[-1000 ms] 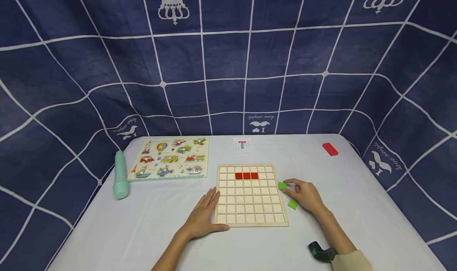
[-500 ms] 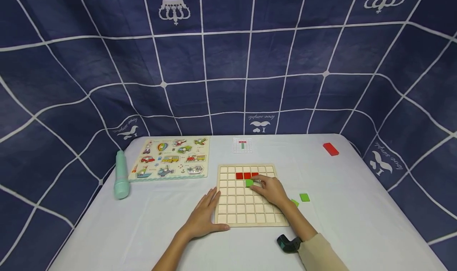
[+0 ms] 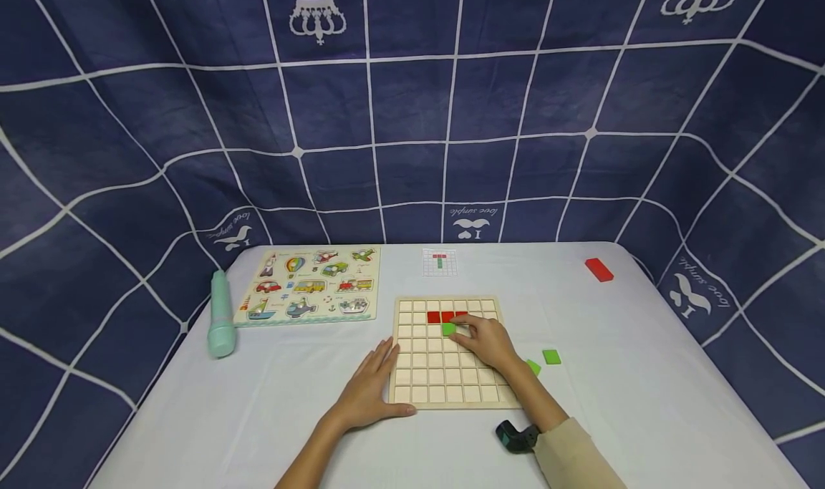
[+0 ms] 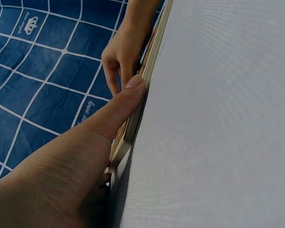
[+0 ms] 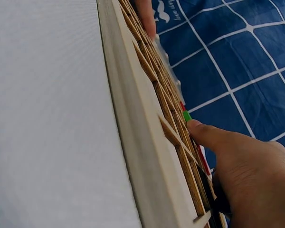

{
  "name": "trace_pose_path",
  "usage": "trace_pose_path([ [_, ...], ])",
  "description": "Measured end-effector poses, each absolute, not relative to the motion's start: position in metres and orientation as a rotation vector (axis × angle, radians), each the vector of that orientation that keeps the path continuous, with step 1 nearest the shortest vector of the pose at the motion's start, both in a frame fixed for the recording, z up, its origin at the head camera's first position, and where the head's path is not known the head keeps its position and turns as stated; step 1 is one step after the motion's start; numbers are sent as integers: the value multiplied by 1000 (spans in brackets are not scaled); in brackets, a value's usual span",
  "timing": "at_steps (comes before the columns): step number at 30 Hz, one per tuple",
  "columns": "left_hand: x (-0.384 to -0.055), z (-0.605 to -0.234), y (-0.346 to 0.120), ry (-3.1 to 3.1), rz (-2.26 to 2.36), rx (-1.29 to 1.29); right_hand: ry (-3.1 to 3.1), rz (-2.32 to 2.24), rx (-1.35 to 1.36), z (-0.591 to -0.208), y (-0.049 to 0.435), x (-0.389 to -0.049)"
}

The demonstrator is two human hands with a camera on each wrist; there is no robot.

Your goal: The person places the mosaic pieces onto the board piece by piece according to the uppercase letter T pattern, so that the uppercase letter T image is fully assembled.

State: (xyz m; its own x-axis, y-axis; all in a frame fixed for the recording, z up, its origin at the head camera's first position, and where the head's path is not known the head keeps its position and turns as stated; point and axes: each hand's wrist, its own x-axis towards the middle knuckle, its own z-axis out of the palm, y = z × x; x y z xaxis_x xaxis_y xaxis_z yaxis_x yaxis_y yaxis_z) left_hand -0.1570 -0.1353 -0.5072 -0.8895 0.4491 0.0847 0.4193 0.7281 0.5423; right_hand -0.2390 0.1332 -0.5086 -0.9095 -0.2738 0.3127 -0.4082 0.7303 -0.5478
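My right hand (image 3: pixel 488 342) pinches a green square tile (image 3: pixel 448 329) between thumb and fingers, over the second row of the wooden grid board (image 3: pixel 451 406). Directly above that tile is the middle one of the red square tiles (image 3: pixel 433 317), which form a row of three; the rightmost is partly covered by the fingers. In the right wrist view, the thumb lies against the green tile (image 5: pixel 186 115). My left hand (image 3: pixel 364 389) rests along the board's left side with straight fingers, its thumb at the near edge. Two loose green tiles (image 3: pixel 551 356) lie right of the board, one partly behind my right forearm.
A pattern card (image 3: pixel 428 268) lies beyond the board. At the left are a vehicle picture puzzle (image 3: pixel 322 303) and a mint-green microphone-shaped object (image 3: pixel 221 324). A red block (image 3: pixel 599 269) lies at the far right of the white table (image 3: pixel 290 381). Blue cloth hangs behind.
My right hand has carried a green tile from beside the board leftward to below the middle red tile. The left hand stays put.
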Motion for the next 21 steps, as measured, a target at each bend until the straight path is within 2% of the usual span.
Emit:
trace_pose_path([
  [12, -157, -508, -135, 2873, 886, 712, -2715, 978, 554, -507, 143, -231],
  [21, -157, -506, -134, 2866, 889, 697, -2646, 944, 591, -510, 185, -215],
])
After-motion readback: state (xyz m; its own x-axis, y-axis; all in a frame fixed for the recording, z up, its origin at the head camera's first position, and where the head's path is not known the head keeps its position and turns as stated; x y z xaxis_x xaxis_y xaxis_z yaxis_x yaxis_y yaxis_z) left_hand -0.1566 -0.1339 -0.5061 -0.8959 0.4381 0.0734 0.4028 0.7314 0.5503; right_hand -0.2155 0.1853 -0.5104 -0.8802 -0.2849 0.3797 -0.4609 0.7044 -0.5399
